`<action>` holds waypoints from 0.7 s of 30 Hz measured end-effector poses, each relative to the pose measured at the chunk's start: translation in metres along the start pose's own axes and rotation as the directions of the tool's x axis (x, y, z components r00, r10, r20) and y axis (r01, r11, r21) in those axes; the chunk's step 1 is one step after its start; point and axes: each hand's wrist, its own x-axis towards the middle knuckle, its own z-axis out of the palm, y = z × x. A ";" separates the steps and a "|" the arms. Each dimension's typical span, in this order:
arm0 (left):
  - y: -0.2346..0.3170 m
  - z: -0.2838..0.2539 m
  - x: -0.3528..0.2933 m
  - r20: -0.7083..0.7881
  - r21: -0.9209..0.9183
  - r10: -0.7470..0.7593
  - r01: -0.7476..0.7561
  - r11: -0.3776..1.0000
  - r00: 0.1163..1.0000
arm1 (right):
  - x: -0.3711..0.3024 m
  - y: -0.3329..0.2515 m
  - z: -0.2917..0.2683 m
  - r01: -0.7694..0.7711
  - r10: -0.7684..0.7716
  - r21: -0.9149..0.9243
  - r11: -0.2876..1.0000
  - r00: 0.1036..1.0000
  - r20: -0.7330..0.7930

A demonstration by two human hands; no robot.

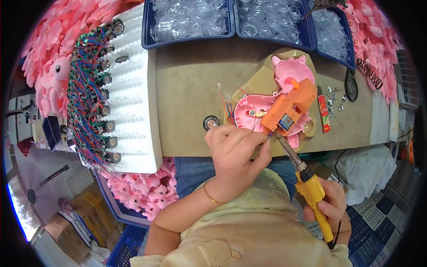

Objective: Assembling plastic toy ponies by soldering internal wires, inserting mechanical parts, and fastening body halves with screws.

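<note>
In my right hand [331, 202] is a yellow-handled soldering iron [310, 191], its metal tip angled up to the lower edge of an orange plastic housing [290, 106]. My left hand [240, 149] is closed in a pinch beside that edge. Thin wires show near its fingertips, but what they grip is too small to make out. The housing, with a small circuit part in its opening, lies over a pink animal-shaped plastic shell half [255, 107]. A tan holder [262, 80] supports the shell. Just left of my fingers sits a small round speaker [211, 122].
Blue bins [191, 44] of clear plastic parts line the back. On the left, white foam [133, 102] carries speakers and tangled wired boards [89, 98]. Solder wire packaging [324, 114] and small metal bits [331, 95] lie right of the holder. Pink parts [142, 189] fill a lower-left bin.
</note>
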 end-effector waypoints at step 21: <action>0.000 0.000 0.001 0.018 0.049 0.003 -0.004 0.999 1.000 | 0.003 0.006 0.004 0.084 -0.083 0.016 0.996 0.996 -0.030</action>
